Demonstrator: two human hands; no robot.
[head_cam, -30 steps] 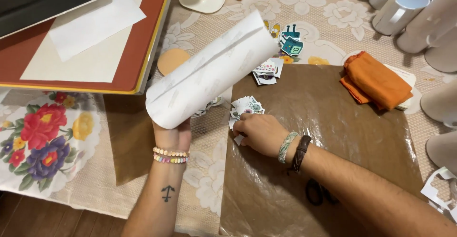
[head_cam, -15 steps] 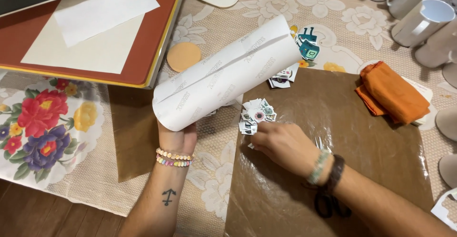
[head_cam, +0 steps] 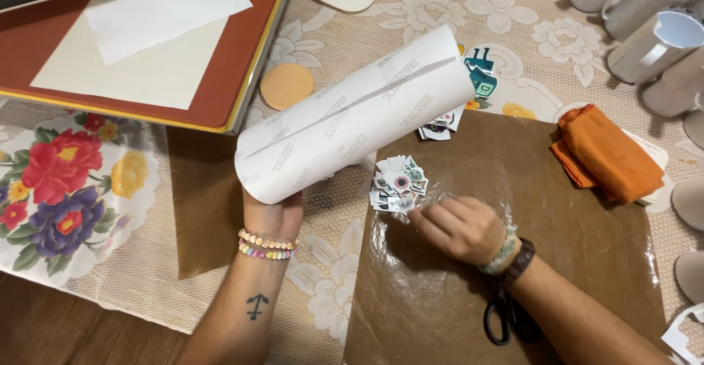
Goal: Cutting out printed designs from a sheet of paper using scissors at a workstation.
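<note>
The left hand [head_cam: 273, 214] grips the near end of the white paper roll [head_cam: 352, 115], fingers wrapped round it, and the roll now slants a touch flatter across the middle of the tabletop [head_cam: 330, 277] than a second ago, its far end reaching toward the printed cut-outs at the brown sheet's far edge. The right hand [head_cam: 458, 227] has slid in along the shiny brown sheet [head_cam: 528, 262] and now lies with its fingers loosely curled, their tips touching the small pile of cut-out stickers [head_cam: 396, 183] near that sheet's far left corner. It grips nothing that I can make out. So the pile looks nudged together, tighter than before, and the roll is up off the sheet rather than lying on it.

Containers next: pale mugs [head_cam: 660, 42] crowd the tabletop's far right corner, and the one with its mouth in view shows nothing inside. The red tray-like board [head_cam: 227, 79] at the far left carries white paper sheets [head_cam: 161, 5]. A folded orange cloth [head_cam: 609, 152] sits at the brown sheet's right edge, black scissors [head_cam: 510, 321] lie under the right wrist, and a round tan disc [head_cam: 286, 86] lies just beside the board.
</note>
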